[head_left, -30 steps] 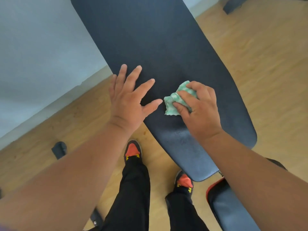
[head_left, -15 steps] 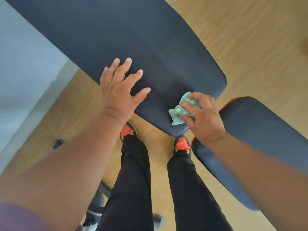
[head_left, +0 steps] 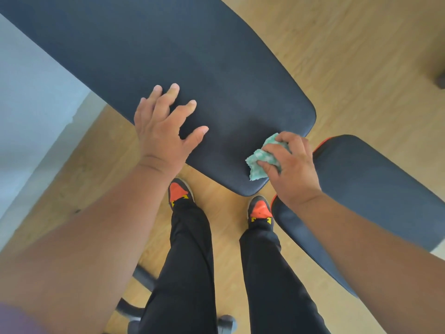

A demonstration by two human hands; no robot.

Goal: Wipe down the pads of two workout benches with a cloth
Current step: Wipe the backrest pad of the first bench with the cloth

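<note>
While the right hand (head_left: 292, 169) grips a bunched green cloth (head_left: 261, 162) against the near end of the long pad (head_left: 192, 68), the left hand (head_left: 163, 131) lies flat on that pad with fingers spread and straight, holding nothing and seemingly bracing the bench. The cloth sits at the pad's near right corner, just inside the rounded edge, with the right hand's fingers curled over it and the thumb pinching it from the side.

The long pad runs away from the person, up and to the left, so most of its surface lies beyond and left of the cloth. The short pad (head_left: 373, 189), dark with a red trim at its near rim, lies just right of the cloth across a narrow gap, partly beneath the right wrist and forearm. The cloth hand is plainly the nearer to it, so crossing onto it would probably take only a short sideways shift, should that be the next stroke.

Whether the long pad has been wiped all over cannot be judged; its surface shows no clear streaks. Its far end is cut off at the top left, and the short pad's far side runs out of view at the right and under the arm. The bench frame is mostly hidden; only grey blurred parts (head_left: 134, 307) show near the legs. No second bench can be made out.
</note>
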